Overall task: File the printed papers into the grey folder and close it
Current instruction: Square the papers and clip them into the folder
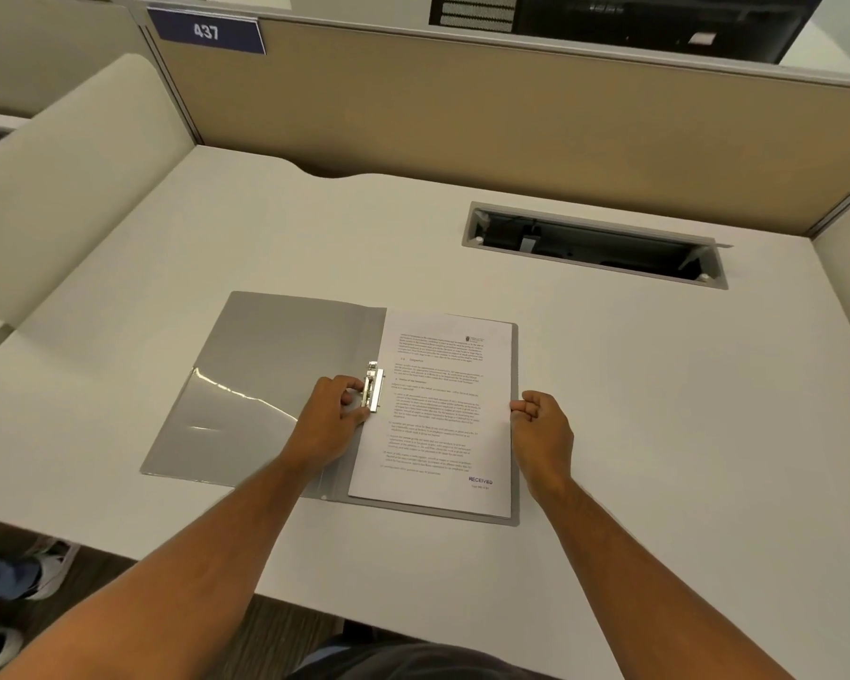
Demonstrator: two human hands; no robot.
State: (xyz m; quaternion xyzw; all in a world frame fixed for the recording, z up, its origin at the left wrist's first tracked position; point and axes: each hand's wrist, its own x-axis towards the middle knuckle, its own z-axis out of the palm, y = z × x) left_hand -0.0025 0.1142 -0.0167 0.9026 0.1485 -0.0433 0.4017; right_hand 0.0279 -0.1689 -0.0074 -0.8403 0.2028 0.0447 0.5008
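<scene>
The grey folder [266, 380] lies open flat on the white desk [658, 409], its left cover bare with a clear inner pocket. A stack of printed papers [442, 414] rests on the folder's right half, stamped RECEIVED at the lower right. At the spine stands a metal clip [374, 387], with my left hand [327, 424] pinching it between fingers and thumb. My right hand [543, 427] is curled at the papers' right edge, fingertips touching the stack; whether it grips the sheets is unclear.
A rectangular cable cutout [595, 245] opens in the desk at the back right. Tan partition walls [462, 120] bound the desk behind and at both sides, with a blue "437" sign [206, 30]. Another person's shoes [45, 571] show on the floor at the lower left.
</scene>
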